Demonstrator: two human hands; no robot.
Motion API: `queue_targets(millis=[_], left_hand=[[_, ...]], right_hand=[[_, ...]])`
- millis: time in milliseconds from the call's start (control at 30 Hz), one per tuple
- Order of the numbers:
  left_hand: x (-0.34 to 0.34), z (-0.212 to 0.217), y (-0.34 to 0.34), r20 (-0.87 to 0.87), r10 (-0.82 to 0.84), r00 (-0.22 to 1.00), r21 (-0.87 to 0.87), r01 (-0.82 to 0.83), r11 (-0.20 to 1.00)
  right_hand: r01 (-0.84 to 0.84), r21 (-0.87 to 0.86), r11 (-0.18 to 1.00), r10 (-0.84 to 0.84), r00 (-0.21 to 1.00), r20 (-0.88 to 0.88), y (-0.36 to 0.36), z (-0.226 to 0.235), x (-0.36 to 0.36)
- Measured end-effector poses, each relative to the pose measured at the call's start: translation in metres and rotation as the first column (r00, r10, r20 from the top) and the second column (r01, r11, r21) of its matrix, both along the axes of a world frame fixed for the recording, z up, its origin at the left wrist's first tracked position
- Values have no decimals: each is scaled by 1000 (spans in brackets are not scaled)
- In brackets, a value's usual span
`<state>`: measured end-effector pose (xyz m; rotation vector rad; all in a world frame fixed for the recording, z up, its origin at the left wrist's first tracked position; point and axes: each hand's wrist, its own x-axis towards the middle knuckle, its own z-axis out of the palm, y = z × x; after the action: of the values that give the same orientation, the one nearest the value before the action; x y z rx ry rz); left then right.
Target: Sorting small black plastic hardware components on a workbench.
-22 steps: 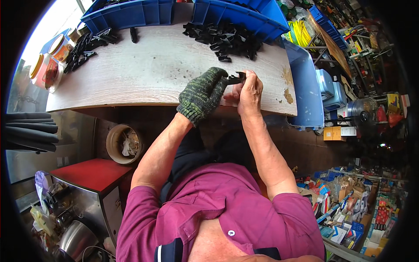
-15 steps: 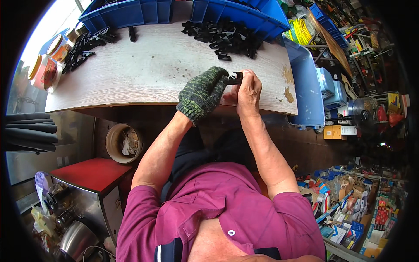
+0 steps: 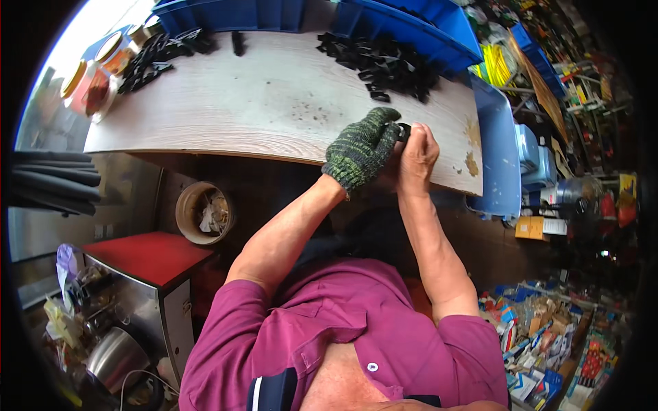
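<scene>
My left hand, in a dark green knitted glove, is closed on a small black plastic-looking part. My bare right hand grips the same part from the right, its fingers curled around it. Both hands meet above the front edge of the pale wood-grain table. Most of the part is hidden by my fingers. Beyond my hands lies a heap of similar black parts. A second group of black parts rests at the far left, with a single black piece beside it.
Two blue bins stand along the table's back edge. Lidded jars sit at the left. A light blue tub adjoins the right end. Below are a round waste bin and a red-topped cabinet. Crowded shelves line the right.
The view has shifted, so the table and bins sit further right and lower. Both hands stay together on the black part, which has turned and is now more covered by my fingers.
</scene>
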<state>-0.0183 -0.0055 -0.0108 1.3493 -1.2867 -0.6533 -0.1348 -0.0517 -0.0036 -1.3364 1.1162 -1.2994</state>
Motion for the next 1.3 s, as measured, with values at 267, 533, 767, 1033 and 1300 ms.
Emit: queue_targets(millis=[267,533,767,1033,1300], left_hand=[[17,-6,5,82,85,993,-19,-84,996],[-15,4,-1,-9,88,996,73,-87,993],[12,-5,-1,-4,99,995,-45,-99,994],[-24,9,-4,-44,167,985,-23,-168,985],[-1,-13,1,238,56,970,-299,18,954]], right_hand=[[-68,190,979,48,993,107,13,16,14],[18,-8,1000,-18,998,56,1,1,1],[-63,172,983,42,991,126,8,15,12],[3,-57,998,-3,1000,-1,-1,4,0],[-65,64,996,58,993,102,0,2,-3]])
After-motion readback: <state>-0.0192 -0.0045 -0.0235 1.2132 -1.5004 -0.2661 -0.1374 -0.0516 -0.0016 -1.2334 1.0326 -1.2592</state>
